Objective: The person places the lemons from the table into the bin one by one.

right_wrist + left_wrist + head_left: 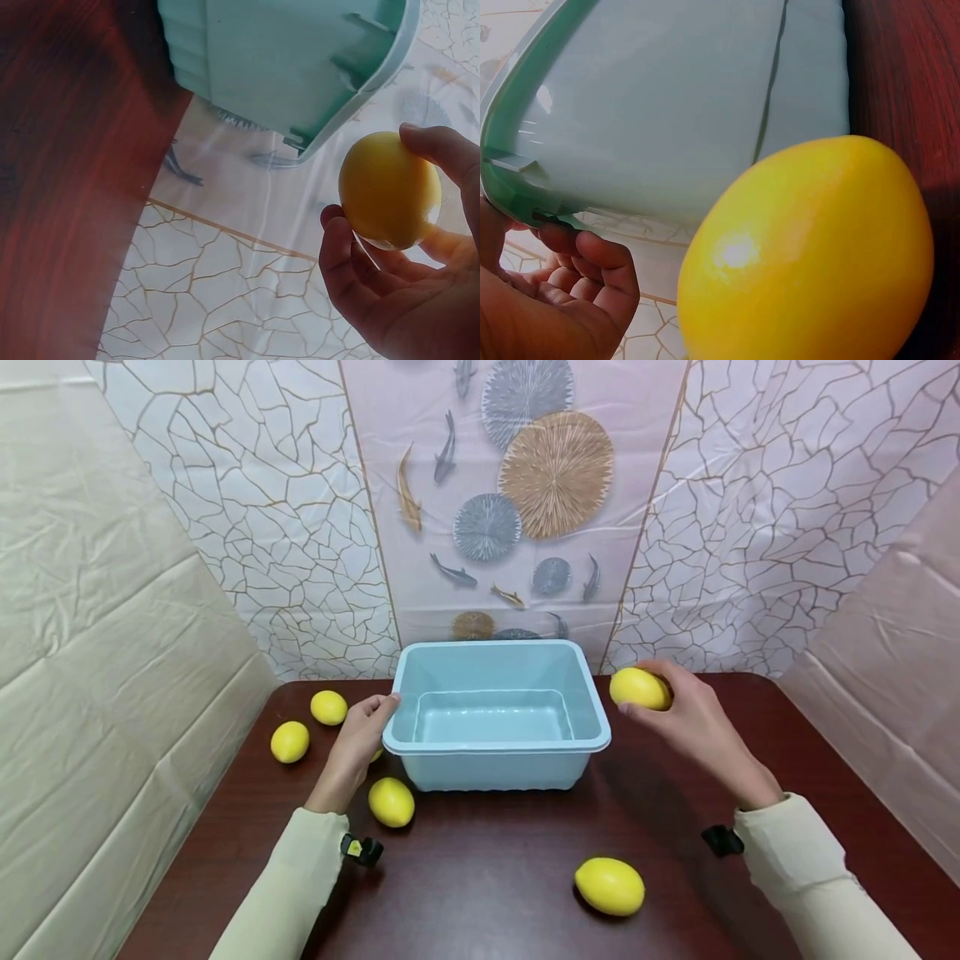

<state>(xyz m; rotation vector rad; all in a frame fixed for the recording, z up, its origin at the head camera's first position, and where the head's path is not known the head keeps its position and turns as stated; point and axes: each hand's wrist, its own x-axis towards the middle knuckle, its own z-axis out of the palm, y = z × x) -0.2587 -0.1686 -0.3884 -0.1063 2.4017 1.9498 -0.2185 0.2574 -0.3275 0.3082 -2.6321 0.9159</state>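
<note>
A light blue plastic basin (pixel 495 770) stands at the table's back, and its inside shows bare. My left hand (pixel 363 731) pinches the basin's left rim between thumb and curled fingers, as the left wrist view also shows. To the right of the basin, my right hand (pixel 693 714) holds a yellow lemon (pixel 639 688) above the table, thumb on one side and fingers on the other. In the right wrist view this lemon (pixel 388 191) is apart from the basin (pixel 262 67). Close by my left wrist lies another lemon (pixel 391 802), which looms large in the left wrist view.
Two lemons, one farther back (pixel 328 707) and one nearer (pixel 289 742), lie left of my left hand. Another lemon (pixel 377 753) is mostly hidden behind that hand. At the front right rests one more lemon (pixel 610 887). Patterned cloth (pixel 300 527) hangs behind the dark red table (pixel 487 868).
</note>
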